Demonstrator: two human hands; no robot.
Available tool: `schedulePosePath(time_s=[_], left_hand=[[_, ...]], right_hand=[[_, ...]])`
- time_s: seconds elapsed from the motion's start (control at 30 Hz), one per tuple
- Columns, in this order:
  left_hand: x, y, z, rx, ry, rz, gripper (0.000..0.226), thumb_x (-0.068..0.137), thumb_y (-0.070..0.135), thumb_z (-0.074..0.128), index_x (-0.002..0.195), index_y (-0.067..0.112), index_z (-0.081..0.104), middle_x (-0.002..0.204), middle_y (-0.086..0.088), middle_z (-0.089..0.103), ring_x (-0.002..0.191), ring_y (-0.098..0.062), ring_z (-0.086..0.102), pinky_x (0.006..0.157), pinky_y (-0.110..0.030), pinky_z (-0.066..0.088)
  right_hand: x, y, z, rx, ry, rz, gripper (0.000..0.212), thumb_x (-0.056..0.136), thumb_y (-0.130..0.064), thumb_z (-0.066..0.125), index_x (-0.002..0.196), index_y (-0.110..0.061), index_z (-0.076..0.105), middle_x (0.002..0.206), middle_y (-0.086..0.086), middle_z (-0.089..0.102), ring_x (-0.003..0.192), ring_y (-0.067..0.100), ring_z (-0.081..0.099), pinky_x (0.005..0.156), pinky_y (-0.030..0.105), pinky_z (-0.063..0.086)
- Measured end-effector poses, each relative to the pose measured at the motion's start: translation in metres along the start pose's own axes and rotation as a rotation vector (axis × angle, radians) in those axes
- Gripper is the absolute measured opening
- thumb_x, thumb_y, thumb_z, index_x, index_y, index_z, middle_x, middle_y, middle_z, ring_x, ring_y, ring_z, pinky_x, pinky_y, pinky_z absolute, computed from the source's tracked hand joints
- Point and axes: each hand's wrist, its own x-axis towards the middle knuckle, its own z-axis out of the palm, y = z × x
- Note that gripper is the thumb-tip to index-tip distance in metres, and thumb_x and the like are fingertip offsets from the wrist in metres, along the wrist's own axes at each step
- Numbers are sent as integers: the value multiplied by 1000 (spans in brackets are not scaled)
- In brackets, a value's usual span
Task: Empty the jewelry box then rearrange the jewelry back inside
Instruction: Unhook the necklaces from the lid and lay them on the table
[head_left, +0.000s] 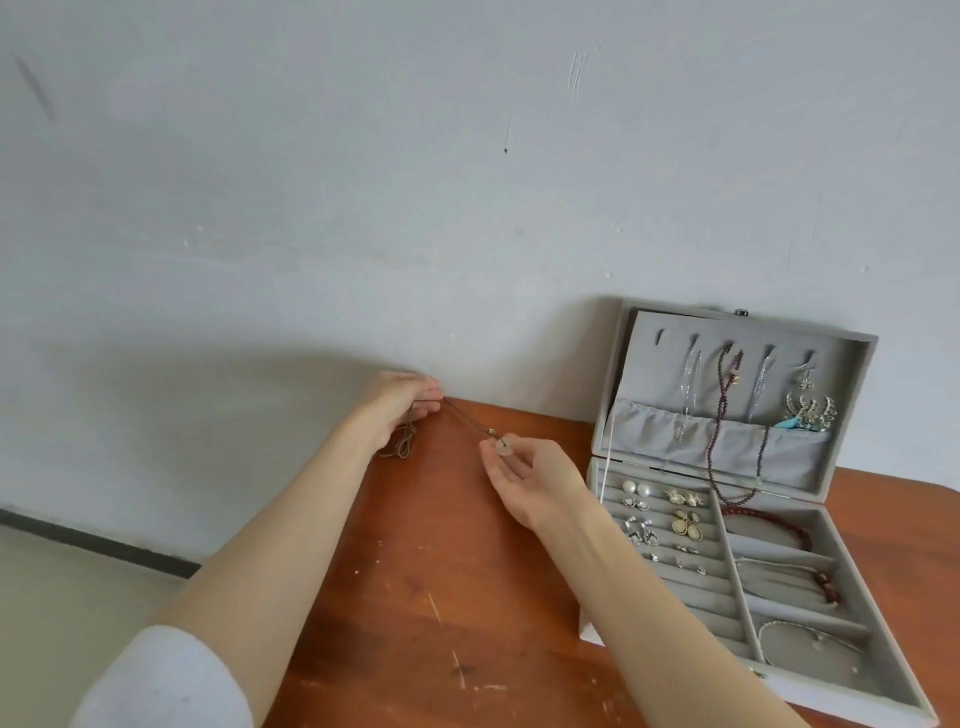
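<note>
Wooden table (441, 597) against gray wall: thin brown cord necklace (467, 418) w/ pale disc pendant (503, 447) is stretching diagonally, upper left to lower right. Left hand (402, 408) is pinching cord end (loops dangling below); right hand (524, 475) is gripping pendant. Open jewelry box (769, 519) is sitting at right.

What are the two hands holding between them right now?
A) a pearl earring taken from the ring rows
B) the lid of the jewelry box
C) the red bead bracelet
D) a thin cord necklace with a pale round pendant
D: the left hand pinches the cord necklace and the right hand holds its pale round pendant, over the table beside the open jewelry box.
</note>
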Motion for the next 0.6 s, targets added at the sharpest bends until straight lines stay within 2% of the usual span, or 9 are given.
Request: schedulePosePath(time_s=[0.1, 0.13, 0.2, 0.3, 0.4, 0.47, 0.6], left_hand=[[6, -1, 5, 58, 26, 9, 11, 88, 11, 58, 97, 6, 63, 78, -4, 67, 61, -9, 62, 46, -11, 48], [7, -2, 6, 95, 38, 21, 12, 89, 12, 57, 98, 6, 63, 76, -3, 66, 61, -9, 61, 46, -11, 48], [9, -3, 5, 196, 64, 72, 15, 90, 12, 56, 98, 3, 65, 72, -2, 64, 60, -10, 58, 46, -12, 46], [10, -5, 4, 332, 126, 167, 15, 89, 13, 58, 91, 3, 69, 68, 0, 63, 58, -11, 52, 55, -19, 42], [7, -9, 2, 374, 193, 175, 13, 86, 15, 61, 83, 8, 71, 69, 0, 63, 74, -14, 54, 72, -23, 41], [5, -12, 0, 382, 231, 163, 12, 86, 15, 62, 84, 8, 71, 70, 1, 63, 79, -13, 55, 73, -22, 38], [2, -12, -6, 415, 285, 171, 17, 83, 12, 64, 98, 7, 72, 89, -5, 68, 80, -15, 59, 70, -16, 41]], right_hand=[[7, -16, 6, 21, 75, -32, 19, 90, 11, 38, 100, 9, 53, 115, 26, 52, 119, 34, 51, 87, 37, 47], [9, -20, 7, 18, 98, -44, 18, 91, 8, 38, 102, 9, 52, 122, 26, 50, 119, 35, 51, 88, 38, 47], [13, -29, 8, 16, 138, -52, 28, 93, 2, 40, 119, 8, 47, 130, 25, 46, 119, 34, 50, 94, 39, 46], [14, -35, 10, 6, 159, -58, 36, 95, -4, 41, 129, 6, 42, 132, 24, 45, 121, 33, 49, 104, 40, 42], [14, -34, 9, -12, 167, -84, 37, 96, -4, 37, 131, 6, 39, 135, 25, 43, 124, 34, 46, 107, 40, 38], [14, -33, 8, -24, 175, -111, 37, 97, -4, 34, 131, 9, 38, 138, 26, 41, 127, 34, 44, 108, 39, 37], [11, -33, 6, -12, 184, -136, 39, 98, -8, 31, 135, 5, 34, 142, 23, 38, 132, 31, 39, 112, 36, 32]])
